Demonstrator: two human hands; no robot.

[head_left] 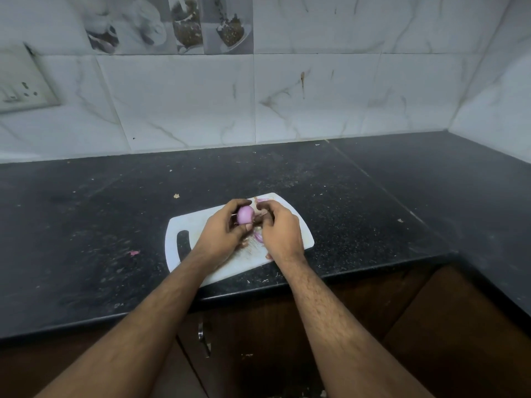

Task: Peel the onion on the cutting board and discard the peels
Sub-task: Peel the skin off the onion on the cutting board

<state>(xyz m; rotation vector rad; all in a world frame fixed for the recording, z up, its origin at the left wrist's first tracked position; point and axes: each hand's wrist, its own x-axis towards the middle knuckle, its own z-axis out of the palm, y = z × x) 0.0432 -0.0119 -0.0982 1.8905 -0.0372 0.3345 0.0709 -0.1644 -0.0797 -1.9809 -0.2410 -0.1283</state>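
A smooth white plastic cutting board point(186, 225) lies on speckled, polished black stone counter point(86, 202) below glossy marble-look wall tiles point(316, 96).

This is a home kitchen. A dark speckled stone surface point(373, 202) runs into a corner to the right of the hands point(253, 228), backed by marble-look wall tiles point(316, 96), some printed with food pictures point(172, 24) beyond the hands. A wall socket point(23, 87) sits far to their left. A white cutting board point(186, 225) lies under the hands, and brown wooden cabinets point(388, 326) stand below them.
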